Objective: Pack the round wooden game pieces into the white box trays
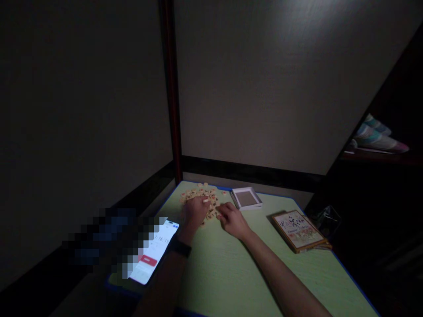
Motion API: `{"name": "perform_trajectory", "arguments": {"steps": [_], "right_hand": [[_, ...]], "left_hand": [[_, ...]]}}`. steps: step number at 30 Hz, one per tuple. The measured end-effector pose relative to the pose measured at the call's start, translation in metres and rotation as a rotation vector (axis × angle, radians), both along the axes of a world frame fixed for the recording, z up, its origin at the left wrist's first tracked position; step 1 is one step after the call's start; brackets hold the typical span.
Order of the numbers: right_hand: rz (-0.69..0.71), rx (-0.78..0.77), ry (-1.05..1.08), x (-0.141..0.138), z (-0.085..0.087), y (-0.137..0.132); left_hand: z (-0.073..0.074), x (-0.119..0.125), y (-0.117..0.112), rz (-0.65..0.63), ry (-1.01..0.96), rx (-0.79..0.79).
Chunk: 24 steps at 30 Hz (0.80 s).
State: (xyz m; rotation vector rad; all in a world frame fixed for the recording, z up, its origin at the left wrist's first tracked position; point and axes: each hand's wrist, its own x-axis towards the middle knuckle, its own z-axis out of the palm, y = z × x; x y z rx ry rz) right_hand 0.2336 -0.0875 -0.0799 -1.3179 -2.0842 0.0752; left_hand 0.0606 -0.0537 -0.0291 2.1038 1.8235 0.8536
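Round wooden Chinese chess pieces with red and black characters lie loosely heaped at the table's far left corner. My left hand, with a dark band on its wrist, is closed over the near side of the heap and pinches one pale Chinese chess piece between thumb and finger. At the heap's right edge, my right hand has its fingers bent together, with a small piece partly showing at the fingertips. Some pieces are hidden beneath the hands.
A shallow white box sits behind my right hand. On the right lies a flat box with a printed cover. A lit phone rests at the left edge of the green table. Walls stand behind and left.
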Motion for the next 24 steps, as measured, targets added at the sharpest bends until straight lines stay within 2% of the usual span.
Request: {"name": "perform_trajectory", "arguments": {"steps": [3,7,11,14,19,21,24], "right_hand": [[0.031,0.077,-0.089,-0.007,0.001,-0.002],[0.02,0.095,-0.192,-0.016,0.0,-0.002],[-0.004,0.133,-0.191,-0.018,0.0,-0.003],[-0.03,0.201,-0.065,-0.018,0.001,-0.004],[0.015,0.26,0.173,-0.017,0.0,-0.005],[0.031,0.26,0.229,-0.017,-0.001,-0.006],[0.008,0.214,0.304,-0.013,0.001,-0.006]], "left_hand": [[0.001,-0.002,-0.001,0.046,-0.024,0.003],[0.002,-0.009,0.001,0.107,-0.09,0.001],[-0.004,-0.012,0.007,0.078,-0.189,0.01],[-0.013,-0.009,0.014,-0.053,-0.285,-0.054],[-0.03,-0.001,0.022,-0.453,-0.511,-0.261],[-0.034,0.0,0.023,-0.509,-0.547,-0.31],[-0.035,-0.001,0.023,-0.525,-0.53,-0.333]]}}
